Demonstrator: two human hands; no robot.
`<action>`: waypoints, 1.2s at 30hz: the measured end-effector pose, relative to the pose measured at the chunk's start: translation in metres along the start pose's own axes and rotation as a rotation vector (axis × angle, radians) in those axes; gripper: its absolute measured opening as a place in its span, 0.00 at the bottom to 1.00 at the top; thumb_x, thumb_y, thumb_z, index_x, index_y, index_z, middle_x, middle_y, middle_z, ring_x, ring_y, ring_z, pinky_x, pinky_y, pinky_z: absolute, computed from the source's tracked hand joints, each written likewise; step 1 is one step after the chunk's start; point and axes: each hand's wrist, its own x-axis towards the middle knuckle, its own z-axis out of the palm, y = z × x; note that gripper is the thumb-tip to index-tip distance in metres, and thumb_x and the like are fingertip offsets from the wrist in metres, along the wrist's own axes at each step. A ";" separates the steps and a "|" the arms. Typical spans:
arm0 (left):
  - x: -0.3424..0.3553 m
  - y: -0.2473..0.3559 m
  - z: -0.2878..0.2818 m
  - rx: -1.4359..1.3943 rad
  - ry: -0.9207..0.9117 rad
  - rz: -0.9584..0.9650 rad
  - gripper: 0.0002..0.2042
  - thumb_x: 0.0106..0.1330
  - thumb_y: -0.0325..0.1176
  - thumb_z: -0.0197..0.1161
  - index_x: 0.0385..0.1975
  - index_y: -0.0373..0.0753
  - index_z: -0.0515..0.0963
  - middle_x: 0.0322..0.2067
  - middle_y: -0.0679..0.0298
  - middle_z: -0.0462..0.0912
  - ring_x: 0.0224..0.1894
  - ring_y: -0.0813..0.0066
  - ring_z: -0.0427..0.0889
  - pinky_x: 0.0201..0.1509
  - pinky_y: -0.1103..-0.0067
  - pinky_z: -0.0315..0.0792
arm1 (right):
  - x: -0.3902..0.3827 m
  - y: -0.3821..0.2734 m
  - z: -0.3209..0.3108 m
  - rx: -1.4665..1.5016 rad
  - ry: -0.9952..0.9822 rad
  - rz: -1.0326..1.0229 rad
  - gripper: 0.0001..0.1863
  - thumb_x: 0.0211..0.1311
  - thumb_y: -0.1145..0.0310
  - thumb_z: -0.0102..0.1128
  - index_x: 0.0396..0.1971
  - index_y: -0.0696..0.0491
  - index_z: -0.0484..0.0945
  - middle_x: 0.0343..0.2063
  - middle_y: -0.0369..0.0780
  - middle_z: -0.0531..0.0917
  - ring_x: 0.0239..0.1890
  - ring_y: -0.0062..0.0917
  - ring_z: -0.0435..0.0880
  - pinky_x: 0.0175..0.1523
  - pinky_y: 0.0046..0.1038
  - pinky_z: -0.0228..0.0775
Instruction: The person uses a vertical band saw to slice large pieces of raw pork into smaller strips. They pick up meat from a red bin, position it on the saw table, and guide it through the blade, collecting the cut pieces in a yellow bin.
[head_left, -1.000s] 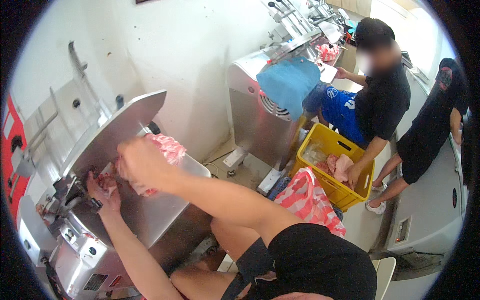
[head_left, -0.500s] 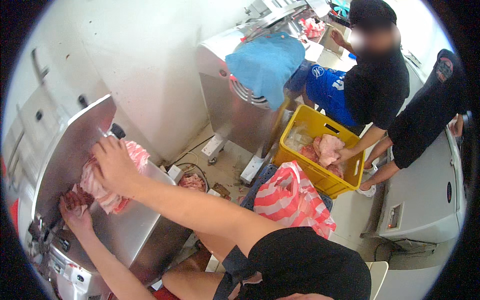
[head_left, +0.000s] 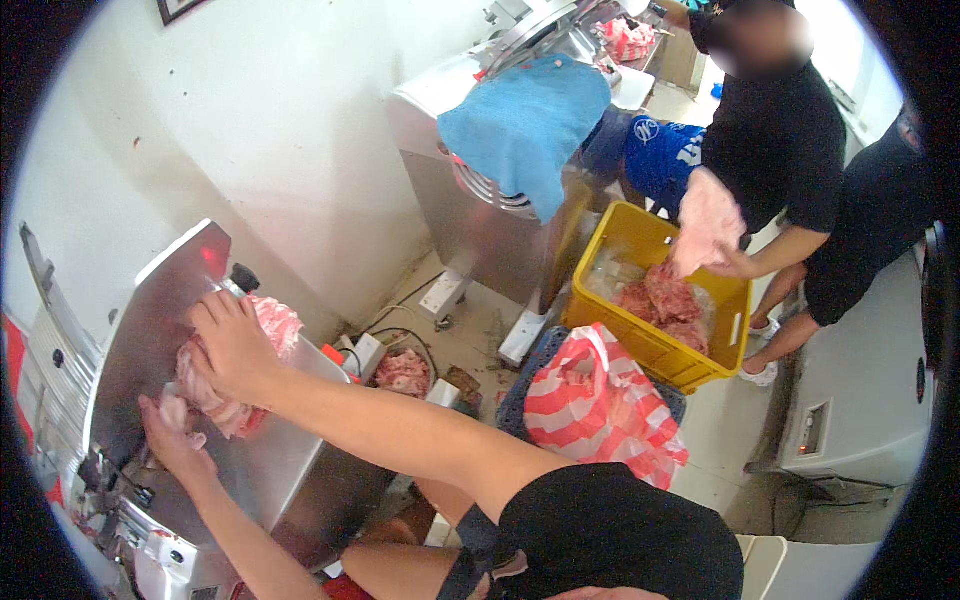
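Note:
At the left stands a metal meat slicer [head_left: 150,330] with a tall upright plate. A thick pile of pink-and-white sliced meat [head_left: 225,395] rests against that plate, above the slicer's flat metal deck [head_left: 300,440]. My right hand [head_left: 237,350] lies over the pile's upper side, fingers bent around it. Lower down, my left hand [head_left: 182,440] is curled beside the plate around a few pale meat slices [head_left: 175,408], touching the pile's lower edge. Parts of both hands' fingertips are hidden by meat.
A co-worker holds a pale meat piece [head_left: 710,220] over a yellow crate [head_left: 650,365] of meat. A red-and-white striped bag [head_left: 600,400] sits in front. Another slicer under a blue cloth [head_left: 530,130] stands behind. Meat scraps [head_left: 403,372] and a cable lie on the floor.
My left hand has drawn closer to the pile, its fingers now curled around pale slices. The slicer parts at far left were blurred and now look sharp. The co-worker has raised a meat piece.

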 end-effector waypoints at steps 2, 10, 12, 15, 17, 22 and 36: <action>-0.023 0.016 0.029 0.218 -0.060 0.424 0.19 0.74 0.44 0.52 0.47 0.31 0.74 0.41 0.56 0.78 0.46 0.66 0.77 0.51 0.73 0.70 | 0.005 0.000 -0.001 0.017 0.102 -0.037 0.18 0.55 0.68 0.59 0.46 0.58 0.72 0.46 0.50 0.73 0.52 0.45 0.71 0.56 0.47 0.60; -0.035 -0.005 0.077 0.315 0.029 0.792 0.12 0.67 0.34 0.55 0.46 0.35 0.72 0.45 0.56 0.75 0.48 0.61 0.73 0.54 0.69 0.66 | -0.001 0.001 -0.017 -0.011 0.048 -0.214 0.14 0.54 0.68 0.61 0.41 0.54 0.76 0.42 0.45 0.76 0.49 0.43 0.72 0.53 0.44 0.61; -0.024 -0.009 0.057 -0.058 0.083 0.480 0.09 0.69 0.33 0.53 0.44 0.37 0.73 0.44 0.58 0.75 0.46 0.63 0.74 0.51 0.70 0.69 | -0.004 0.000 -0.016 -0.127 -0.168 -0.200 0.13 0.56 0.64 0.62 0.40 0.51 0.78 0.42 0.43 0.76 0.50 0.41 0.72 0.53 0.43 0.60; 0.001 -0.008 0.033 -0.515 0.112 0.017 0.06 0.70 0.32 0.52 0.40 0.38 0.72 0.39 0.59 0.74 0.42 0.67 0.75 0.46 0.73 0.73 | -0.004 0.000 -0.008 -0.247 -0.217 -0.181 0.13 0.57 0.61 0.63 0.40 0.49 0.78 0.43 0.41 0.77 0.52 0.39 0.71 0.53 0.43 0.60; 0.020 -0.005 0.020 -0.900 0.163 -0.241 0.05 0.68 0.32 0.53 0.34 0.37 0.70 0.34 0.59 0.73 0.38 0.65 0.76 0.43 0.76 0.74 | -0.002 0.002 -0.004 -0.227 -0.193 -0.210 0.14 0.56 0.62 0.62 0.40 0.51 0.78 0.44 0.42 0.76 0.52 0.40 0.70 0.55 0.45 0.59; 0.036 -0.018 0.000 -1.062 0.045 -0.297 0.05 0.68 0.30 0.54 0.34 0.35 0.70 0.31 0.60 0.74 0.35 0.68 0.76 0.38 0.77 0.77 | -0.002 0.005 -0.004 -0.240 -0.207 -0.191 0.14 0.56 0.61 0.63 0.41 0.50 0.78 0.45 0.43 0.76 0.52 0.41 0.71 0.55 0.46 0.60; 0.006 -0.013 0.025 -0.576 -0.079 0.087 0.07 0.66 0.27 0.65 0.40 0.37 0.74 0.33 0.63 0.81 0.33 0.73 0.80 0.37 0.76 0.79 | -0.001 -0.001 -0.005 -0.104 -0.123 -0.260 0.18 0.57 0.57 0.63 0.43 0.52 0.76 0.42 0.44 0.77 0.50 0.43 0.72 0.53 0.48 0.62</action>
